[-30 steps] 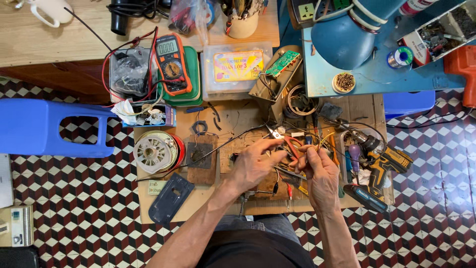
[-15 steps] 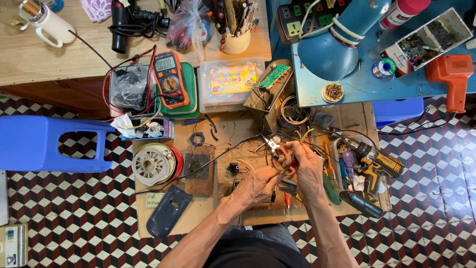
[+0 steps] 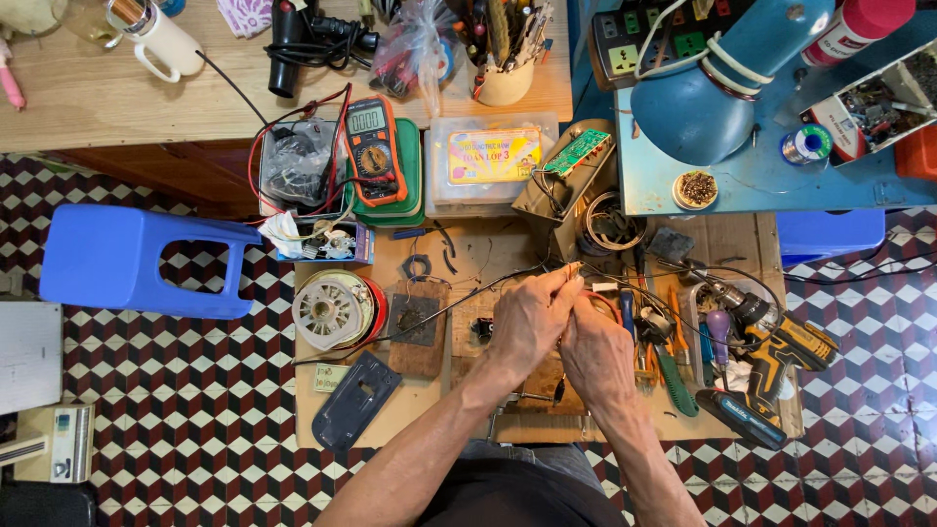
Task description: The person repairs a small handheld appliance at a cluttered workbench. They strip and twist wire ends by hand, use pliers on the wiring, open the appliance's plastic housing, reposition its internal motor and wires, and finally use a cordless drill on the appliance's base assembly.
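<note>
My left hand (image 3: 527,320) and my right hand (image 3: 597,349) are pressed together above the low wooden work board (image 3: 488,256). The left hand's fingers pinch the end of a thin black wire (image 3: 444,307) near a small tool tip at the fingertips. The wire runs left across the board toward a round motor coil (image 3: 332,308). The right hand is closed just beside it over red and orange wires (image 3: 605,299); what it grips is hidden by the hand.
A cordless drill (image 3: 771,346) and screwdrivers (image 3: 673,371) lie at the right. A multimeter (image 3: 373,148) sits on a green box behind. A blue stool (image 3: 127,259) stands left, a blue lamp (image 3: 703,98) on the blue bench right. A dark plastic cover (image 3: 353,398) lies front left.
Both hands have moved up and closer together, from apart over the board to touching. The view has shifted a little, so the benches sit lower in the frame.
</note>
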### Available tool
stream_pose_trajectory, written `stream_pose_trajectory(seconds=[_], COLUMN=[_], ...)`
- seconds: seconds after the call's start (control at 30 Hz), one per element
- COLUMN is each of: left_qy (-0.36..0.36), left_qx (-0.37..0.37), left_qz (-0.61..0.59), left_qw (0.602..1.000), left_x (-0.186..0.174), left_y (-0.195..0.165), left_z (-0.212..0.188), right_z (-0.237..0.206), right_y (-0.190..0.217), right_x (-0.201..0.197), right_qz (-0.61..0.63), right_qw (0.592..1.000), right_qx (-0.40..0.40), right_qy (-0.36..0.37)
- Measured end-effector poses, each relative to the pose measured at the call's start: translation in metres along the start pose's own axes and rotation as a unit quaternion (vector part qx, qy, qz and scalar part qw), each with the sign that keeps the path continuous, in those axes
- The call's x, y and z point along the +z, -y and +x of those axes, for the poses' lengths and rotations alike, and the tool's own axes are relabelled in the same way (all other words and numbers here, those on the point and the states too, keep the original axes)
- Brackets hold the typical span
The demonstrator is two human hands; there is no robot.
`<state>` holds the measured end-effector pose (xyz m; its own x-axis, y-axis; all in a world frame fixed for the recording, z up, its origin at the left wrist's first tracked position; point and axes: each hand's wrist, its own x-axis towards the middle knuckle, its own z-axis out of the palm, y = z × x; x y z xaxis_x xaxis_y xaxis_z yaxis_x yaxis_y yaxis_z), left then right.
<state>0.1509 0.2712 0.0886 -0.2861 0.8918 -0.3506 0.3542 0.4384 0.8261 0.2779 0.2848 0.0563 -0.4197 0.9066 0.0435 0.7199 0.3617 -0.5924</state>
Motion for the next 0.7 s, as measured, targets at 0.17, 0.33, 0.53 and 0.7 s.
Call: stream_pose_trajectory(seconds=[0.17,0.33,0.53,0.7], left_qy=[-0.019,0.109,0.137,0.129], left_qx=[0.100,-0.066,-0.086,-0.150], left_qz=[-0.154,-0.366,-0.475,-0.526], left_qw=[0.983,0.922,0.865,0.827], left_x=[-0.006,-0.006,0.004,0.002], left_y=[0.026,0.055,0.077,0.082], left_z=[0.017,0.032,0.032,0.031], right_z=[0.002,-0.005,-0.007,-0.006], right_y=[0.002,-0.006,-0.018,-0.011], right_x=[0.000,0.001,0.001,0.008], right_qz=[-0.050,0.114,0.527,0.502], right_qw=[0.995,0.993,0.801,0.824], right_qx=[0.055,0.011,0.214,0.242], right_qy=[0.063,0.041,0.190,0.103])
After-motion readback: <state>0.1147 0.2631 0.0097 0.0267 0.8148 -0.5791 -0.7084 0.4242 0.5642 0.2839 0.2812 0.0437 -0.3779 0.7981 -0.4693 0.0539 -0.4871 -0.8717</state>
